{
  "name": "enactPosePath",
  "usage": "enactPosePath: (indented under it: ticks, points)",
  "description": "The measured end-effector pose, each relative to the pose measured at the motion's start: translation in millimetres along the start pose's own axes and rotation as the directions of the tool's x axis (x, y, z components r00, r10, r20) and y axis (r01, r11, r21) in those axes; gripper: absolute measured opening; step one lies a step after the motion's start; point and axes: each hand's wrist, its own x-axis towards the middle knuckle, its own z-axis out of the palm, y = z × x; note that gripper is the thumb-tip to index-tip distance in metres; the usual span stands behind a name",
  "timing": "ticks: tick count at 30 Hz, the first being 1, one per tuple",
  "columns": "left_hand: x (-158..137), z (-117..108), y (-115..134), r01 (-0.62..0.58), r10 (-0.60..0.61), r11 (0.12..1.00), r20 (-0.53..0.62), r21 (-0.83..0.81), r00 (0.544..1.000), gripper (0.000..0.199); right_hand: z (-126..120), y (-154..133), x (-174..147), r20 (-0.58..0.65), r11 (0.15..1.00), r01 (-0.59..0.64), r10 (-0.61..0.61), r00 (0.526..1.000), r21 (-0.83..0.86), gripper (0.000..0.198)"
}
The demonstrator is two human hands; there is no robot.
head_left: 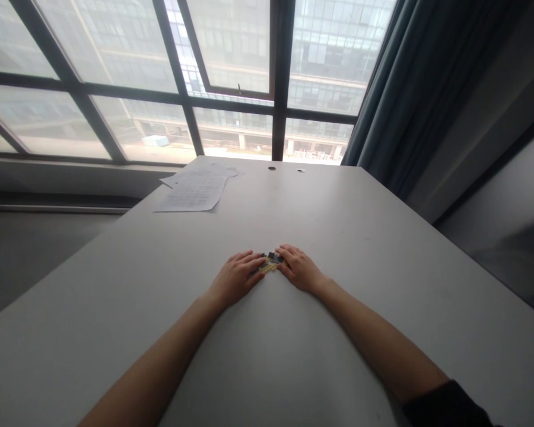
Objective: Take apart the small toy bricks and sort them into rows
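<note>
A small cluster of yellow and dark grey pieces (271, 263), which look like toy building bricks, lies on the white table in front of me. They are too small to tell apart. From the left, my left hand (237, 276) rests beside the cluster, fingers stretched out and thumb apart, its fingertips at the pieces and partly covering them. My right hand (301, 270) lies on the opposite side in the same way, palm down, fingers extended over the cluster's right edge. Both hands frame the pieces between them, and neither shows a closed grip.
The white table (360, 344) stretches to the windows (235, 47). Printed paper sheets (196, 191) lie at its far left, one overhanging the edge. Two small round fittings, one dark (272, 168) and one white (301, 171), sit near the far edge. A dark blue curtain (400, 101) hangs at right.
</note>
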Motion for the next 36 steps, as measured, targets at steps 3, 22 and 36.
enactPosePath:
  ticks: [3, 22, 36]
  points:
    - [10.4, 5.8, -3.2, 0.000, 0.000, 1.000, 0.001, -0.014, 1.000, 0.036, 0.5, 7.5, 5.2, -0.016, 1.000, 0.003, -0.002, 1.000, 0.014, 0.042]
    - [9.8, -6.6, 9.3, 0.208, -0.196, 0.977, -0.171, 0.056, 0.966, 0.022, -15.4, -18.5, -42.1, -0.177, 0.999, -0.008, 0.000, 0.984, -0.043, 0.032]
    - [1.1, -18.0, 32.8, 0.103, -0.076, 0.990, -0.250, 0.095, 0.965, 0.020, -19.6, -22.2, -40.0, -0.280, 0.976, -0.061, 0.120, 0.952, 0.210, 0.024]
